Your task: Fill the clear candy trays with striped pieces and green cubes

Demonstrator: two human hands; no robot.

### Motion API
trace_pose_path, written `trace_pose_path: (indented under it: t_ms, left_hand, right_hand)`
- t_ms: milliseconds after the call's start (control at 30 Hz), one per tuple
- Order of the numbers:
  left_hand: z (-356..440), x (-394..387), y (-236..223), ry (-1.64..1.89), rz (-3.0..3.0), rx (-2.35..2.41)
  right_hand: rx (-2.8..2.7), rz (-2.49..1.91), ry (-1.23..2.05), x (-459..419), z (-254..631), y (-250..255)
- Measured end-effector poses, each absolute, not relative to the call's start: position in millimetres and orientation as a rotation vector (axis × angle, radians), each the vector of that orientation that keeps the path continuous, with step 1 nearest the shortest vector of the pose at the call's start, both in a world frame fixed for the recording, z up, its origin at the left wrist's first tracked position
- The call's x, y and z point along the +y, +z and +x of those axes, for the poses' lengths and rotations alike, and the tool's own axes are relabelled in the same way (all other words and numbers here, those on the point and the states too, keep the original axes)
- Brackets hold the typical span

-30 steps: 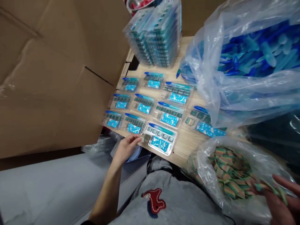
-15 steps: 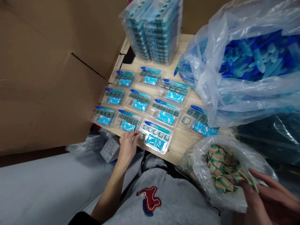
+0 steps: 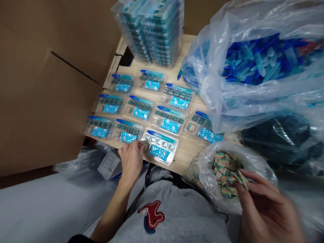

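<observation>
My left hand (image 3: 132,158) is closed at the left edge of the nearest clear plastic tray (image 3: 167,162). Its fingertips pinch a small greenish square piece (image 3: 144,145), blurred and partly covered. In this tray lie a blue pen (image 3: 162,136), a row of small square pieces and a light-blue patterned packet (image 3: 159,153). Over an open plastic bag (image 3: 204,168) of striped square pieces (image 3: 222,168), my right hand (image 3: 265,206) is closed on striped pieces (image 3: 241,179) between thumb and fingers; how many I cannot tell.
Several similar filled trays (image 3: 170,125) lie in rows on the wooden table (image 3: 186,148). Tall stacks of filled trays (image 3: 160,37) stand behind them. A large plastic bag (image 3: 217,67) of blue pens is at right. Cardboard (image 3: 50,101) borders the left side.
The view has shifted, so most things appear further left. My right hand shows more fully and sits further over the bag. My left hand stays at the nearest tray's left edge.
</observation>
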State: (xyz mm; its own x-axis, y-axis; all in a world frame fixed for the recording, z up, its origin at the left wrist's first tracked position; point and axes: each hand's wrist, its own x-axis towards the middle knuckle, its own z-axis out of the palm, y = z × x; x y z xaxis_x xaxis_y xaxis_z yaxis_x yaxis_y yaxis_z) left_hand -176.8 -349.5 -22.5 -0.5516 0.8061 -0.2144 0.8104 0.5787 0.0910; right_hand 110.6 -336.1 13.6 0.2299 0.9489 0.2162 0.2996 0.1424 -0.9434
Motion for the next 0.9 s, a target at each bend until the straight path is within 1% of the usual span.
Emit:
trace_pose_path:
  t_ms: [133, 200, 233, 300, 367, 433, 533, 600, 733, 900]
  left_hand:
    - [-183, -353, -19, -0.135, 1.422, 2.573]
    - [-185, -354, -19, -0.092, 1.506, 2.611]
    - [-184, -354, -18, 0.019, 1.586, 2.592]
    - [-175, -349, -12, 0.394, 1.769, 2.384]
    - [-153, -340, 3, 0.715, 1.886, 1.989]
    - [-122, -328, 21, 0.839, 1.927, 1.606]
    - [-76, -311, 42, 0.885, 2.069, 1.199]
    - [-54, -303, 48, 0.911, 2.21, 1.054]
    - [-37, -298, 47, 0.898, 2.389, 0.966]
    - [-34, -296, 46, 0.785, 2.264, 0.982]
  right_hand:
    - [-1.227, -1.357, 0.923, -337, 103, 21]
    - [-1.142, -1.368, 1.004, -337, 102, 25]
    - [-1.107, -1.361, 1.033, -337, 101, 28]
    - [-1.057, -1.328, 1.079, -337, 101, 32]
    - [-1.017, -1.308, 1.117, -338, 102, 35]
    - [-0.988, -1.296, 1.136, -340, 103, 36]
    - [-0.971, -1.268, 1.126, -344, 106, 36]
    - [-0.951, -1.244, 1.096, -345, 108, 36]
    - [-0.89, -1.218, 1.038, -347, 113, 33]
    - [-0.915, -1.194, 1.069, -355, 123, 22]
